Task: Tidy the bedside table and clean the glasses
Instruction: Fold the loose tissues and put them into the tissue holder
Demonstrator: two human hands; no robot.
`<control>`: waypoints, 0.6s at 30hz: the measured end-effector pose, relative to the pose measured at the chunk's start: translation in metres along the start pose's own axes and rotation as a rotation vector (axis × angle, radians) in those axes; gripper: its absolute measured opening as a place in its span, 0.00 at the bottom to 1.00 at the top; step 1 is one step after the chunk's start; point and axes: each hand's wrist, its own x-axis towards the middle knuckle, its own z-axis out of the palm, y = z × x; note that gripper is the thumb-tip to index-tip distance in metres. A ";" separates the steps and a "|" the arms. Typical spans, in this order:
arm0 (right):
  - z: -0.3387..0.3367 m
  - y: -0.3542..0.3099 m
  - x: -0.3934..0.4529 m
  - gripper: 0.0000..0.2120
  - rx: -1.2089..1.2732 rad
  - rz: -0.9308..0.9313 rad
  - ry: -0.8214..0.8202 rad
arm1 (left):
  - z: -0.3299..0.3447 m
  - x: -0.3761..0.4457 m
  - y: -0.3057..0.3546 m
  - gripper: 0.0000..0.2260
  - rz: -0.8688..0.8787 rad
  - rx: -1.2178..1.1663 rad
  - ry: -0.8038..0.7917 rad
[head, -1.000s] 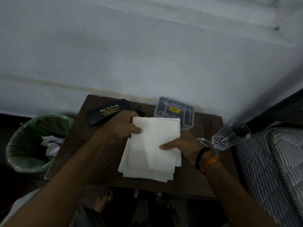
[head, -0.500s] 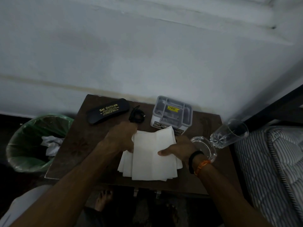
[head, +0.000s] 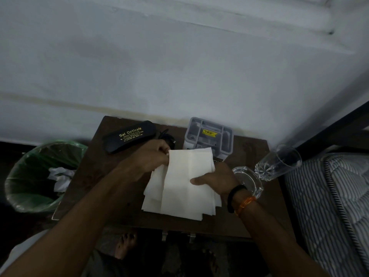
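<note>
Head view. Pale plastered wall behind; dark brown wooden bedside table [head: 83, 176] set against it, striped mattress [head: 327, 206] to its right.

Item: stack of white paper napkins [head: 179, 188], fanned and uneven, near the table's front edge. Left hand [head: 151, 158] pinches the top sheet at its far corner; right hand [head: 215, 179] grips the stack's right side, thumb on top. Judged: squaring the sheets into one neat pile.

Item: black oblong spectacle case with gold lettering [head: 129, 138], closed, at back left; the glasses are not visible.

Item: coiled black cord [head: 167, 137], beside the case.

Item: grey plastic compartmented organiser [head: 209, 136], at back centre.

Item: clear tall drinking glass [head: 279, 162], lying on its side at the right edge; could roll.

Item: clear round glass dish [head: 249, 180], beside the right wrist.

Item: green-lined waste bin [head: 36, 176], left of the table, holding crumpled paper.
</note>
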 end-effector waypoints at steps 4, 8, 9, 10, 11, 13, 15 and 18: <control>-0.005 -0.005 -0.005 0.15 0.285 0.013 -0.019 | -0.004 0.000 0.001 0.13 -0.079 -0.296 -0.051; -0.003 -0.006 -0.007 0.18 0.471 0.027 -0.034 | 0.003 0.000 0.007 0.13 -0.110 -0.462 -0.031; -0.002 -0.005 -0.007 0.19 0.501 0.039 -0.027 | 0.004 -0.001 0.007 0.11 -0.125 -0.527 -0.027; -0.001 -0.004 -0.006 0.19 0.533 0.050 -0.017 | 0.005 -0.001 0.009 0.11 -0.144 -0.600 -0.030; -0.001 -0.004 -0.006 0.18 0.568 0.061 -0.005 | 0.005 -0.003 0.011 0.13 -0.165 -0.669 -0.037; -0.001 -0.005 -0.006 0.17 0.630 0.066 0.006 | 0.004 -0.002 0.013 0.22 -0.187 -0.746 -0.033; -0.002 -0.006 -0.007 0.16 0.658 0.073 0.005 | 0.003 -0.003 0.014 0.27 -0.179 -0.744 -0.052; 0.001 -0.004 -0.005 0.18 0.661 0.095 -0.011 | 0.005 -0.008 0.013 0.21 -0.142 -0.631 -0.134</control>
